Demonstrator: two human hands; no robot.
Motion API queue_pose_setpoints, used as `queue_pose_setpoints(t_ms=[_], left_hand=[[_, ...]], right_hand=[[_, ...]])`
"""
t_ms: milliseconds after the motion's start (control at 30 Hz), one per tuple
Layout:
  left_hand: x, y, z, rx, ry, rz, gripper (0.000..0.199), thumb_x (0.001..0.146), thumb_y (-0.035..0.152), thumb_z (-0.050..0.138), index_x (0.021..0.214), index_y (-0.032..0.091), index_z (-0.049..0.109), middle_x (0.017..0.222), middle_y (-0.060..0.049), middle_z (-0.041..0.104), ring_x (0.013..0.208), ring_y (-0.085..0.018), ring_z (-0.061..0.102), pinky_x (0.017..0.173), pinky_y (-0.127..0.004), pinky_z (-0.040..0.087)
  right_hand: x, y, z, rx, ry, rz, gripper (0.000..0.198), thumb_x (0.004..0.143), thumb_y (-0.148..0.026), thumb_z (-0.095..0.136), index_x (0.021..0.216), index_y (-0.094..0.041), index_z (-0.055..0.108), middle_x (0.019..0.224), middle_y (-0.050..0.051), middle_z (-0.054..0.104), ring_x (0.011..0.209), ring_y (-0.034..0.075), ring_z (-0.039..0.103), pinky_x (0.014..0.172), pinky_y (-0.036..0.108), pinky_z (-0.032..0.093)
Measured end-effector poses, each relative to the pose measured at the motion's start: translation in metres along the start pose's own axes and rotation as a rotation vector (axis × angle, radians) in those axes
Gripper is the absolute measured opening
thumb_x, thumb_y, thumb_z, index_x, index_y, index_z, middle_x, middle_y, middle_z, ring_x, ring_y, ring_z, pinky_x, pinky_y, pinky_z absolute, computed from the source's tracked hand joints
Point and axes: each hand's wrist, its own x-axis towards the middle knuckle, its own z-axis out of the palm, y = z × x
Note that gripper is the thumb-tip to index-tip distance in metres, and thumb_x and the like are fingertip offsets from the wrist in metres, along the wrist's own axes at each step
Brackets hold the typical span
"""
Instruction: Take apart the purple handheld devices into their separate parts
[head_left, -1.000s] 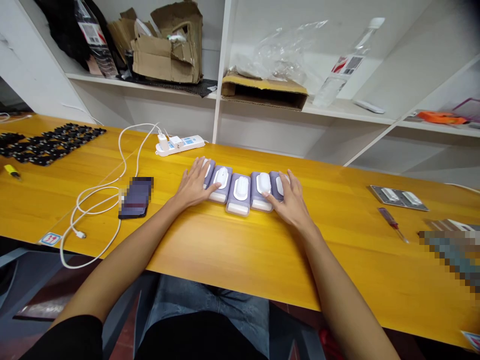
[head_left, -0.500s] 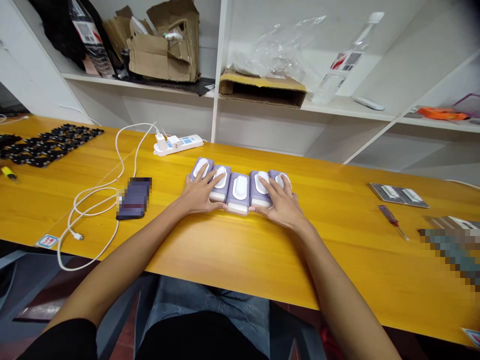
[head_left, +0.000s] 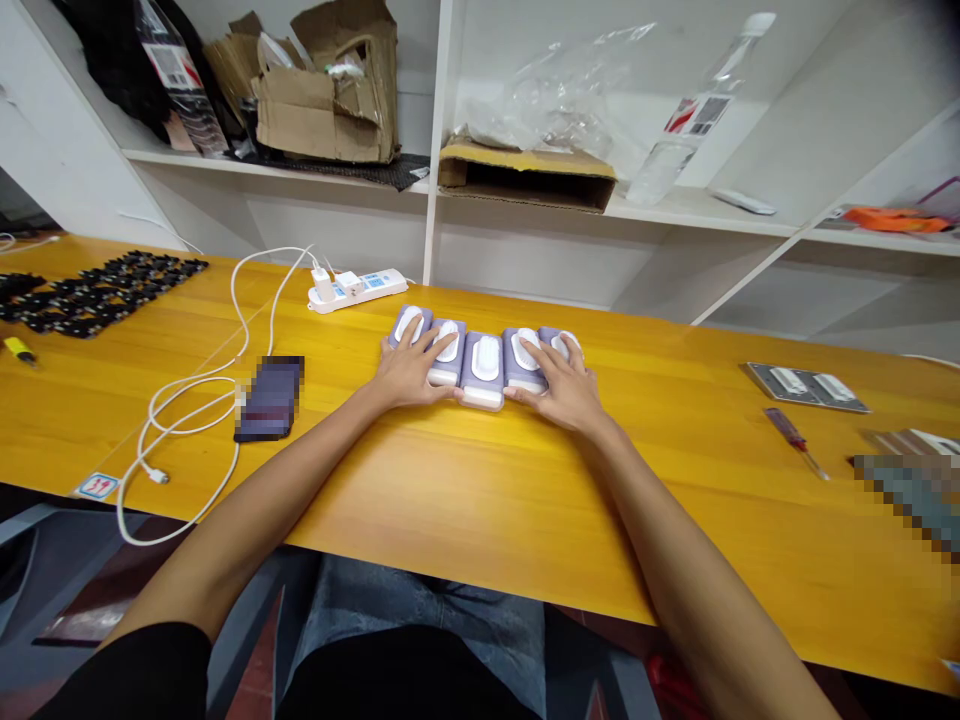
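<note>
Purple blocks [head_left: 482, 385], 5 side by side in a staggered row: where do they lie from the fingers?

– Under and between them, on the wooden table [head_left: 480, 500]. The left hand [head_left: 409, 375] covers the 2 on its side, and the right hand [head_left: 566, 395] covers the 2 on the other.

– And the middle block [head_left: 480, 370]?

– Between the 2 thumbs, its white oval top uncovered. I can't tell whether the thumbs touch it.

– Are the fingers closed round anything?

– No, they're spread wide on both hands, the tips over the white tops. How hard they press, I can't tell.

– Anything further out?

– A phone [head_left: 270, 400] left of the left fingers, a power strip [head_left: 358, 290] beyond them, and a screwdriver [head_left: 787, 430] well right of the right fingers.
</note>
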Motion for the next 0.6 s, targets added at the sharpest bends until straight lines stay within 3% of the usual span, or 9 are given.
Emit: queue_pose_setpoints(t_ms=[300,500,600], left_hand=[[0.045,-0.010,0.008,-0.029,0.020,0.008,0.110,0.091,0.087,0.068,0.181,0.036,0.032,0.189,-0.012,0.031,0.176,-0.053,0.011,0.127,-0.083,0.033],[0.052,-0.013,0.010,-0.030,0.035,0.010,0.109,0.092,0.090,0.065,0.181,0.037,0.031,0.188,-0.011,0.033,0.176,-0.052,0.012,0.126,-0.085,0.033],[0.050,-0.011,0.007,-0.042,0.014,0.009,0.108,0.093,0.088,0.065,0.181,0.036,0.031,0.190,-0.011,0.029,0.177,-0.051,0.010,0.128,-0.087,0.027]], right_hand=[[0.046,0.028,0.013,0.071,0.019,-0.033,0.099,0.096,-0.094,0.050,0.178,-0.040,0.038,0.184,0.009,0.044,0.172,0.054,0.018,0.118,0.091,0.041],[0.054,0.032,0.012,0.028,-0.018,-0.021,0.094,0.100,-0.090,0.046,0.180,-0.042,0.032,0.186,0.008,0.041,0.173,0.053,0.018,0.117,0.091,0.042],[0.051,0.025,0.007,0.019,-0.038,-0.006,0.093,0.101,-0.087,0.049,0.180,-0.040,0.033,0.187,0.008,0.039,0.173,0.055,0.017,0.119,0.094,0.038]])
